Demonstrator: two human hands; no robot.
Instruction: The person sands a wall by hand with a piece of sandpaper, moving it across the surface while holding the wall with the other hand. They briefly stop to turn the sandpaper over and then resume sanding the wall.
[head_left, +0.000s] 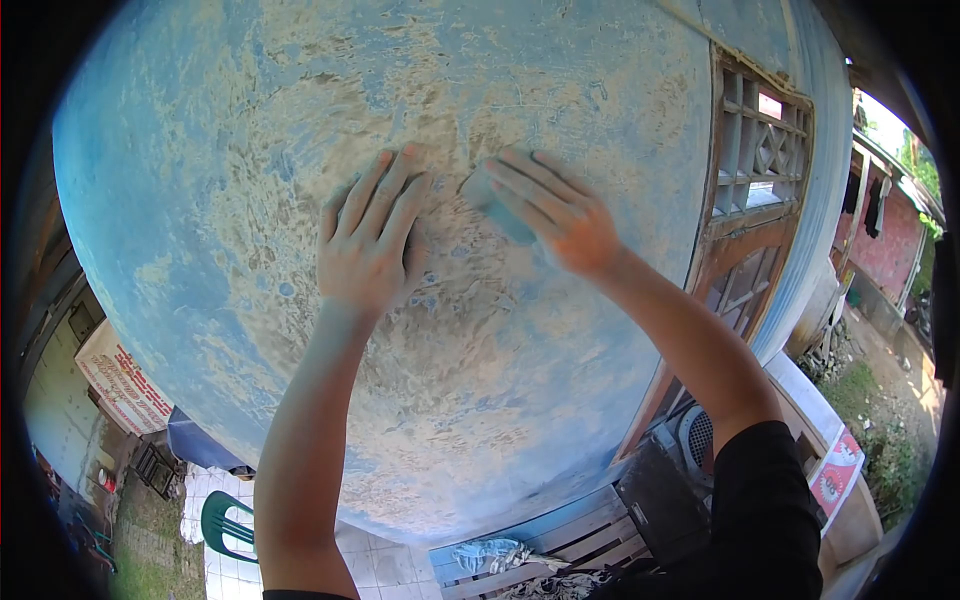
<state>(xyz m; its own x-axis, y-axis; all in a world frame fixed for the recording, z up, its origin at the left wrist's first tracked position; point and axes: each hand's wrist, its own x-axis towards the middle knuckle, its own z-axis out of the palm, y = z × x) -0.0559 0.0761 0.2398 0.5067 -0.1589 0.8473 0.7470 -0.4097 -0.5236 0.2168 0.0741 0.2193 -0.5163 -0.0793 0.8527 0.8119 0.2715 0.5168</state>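
Note:
A large wall [560, 90] with worn, patchy blue paint fills the middle of the head view, its bare beige and grey areas showing through. My left hand [368, 245] lies flat against it, fingers stretched upward and slightly apart, with nothing visible in it. To the right, my right hand [560, 215] presses a flat blue-grey piece that looks like sandpaper [507, 215] onto the wall. Its fingers lie over the piece, hiding part of it, and point up and to the left. The thumb of this hand is hidden.
A wooden door with a lattice vent [762, 150] stands right of the wall. Below are a slatted bench [590, 545] with cloths [500, 553], a black loudspeaker [660, 495] and a green plastic chair [225, 522]. A printed carton [125, 380] is at left.

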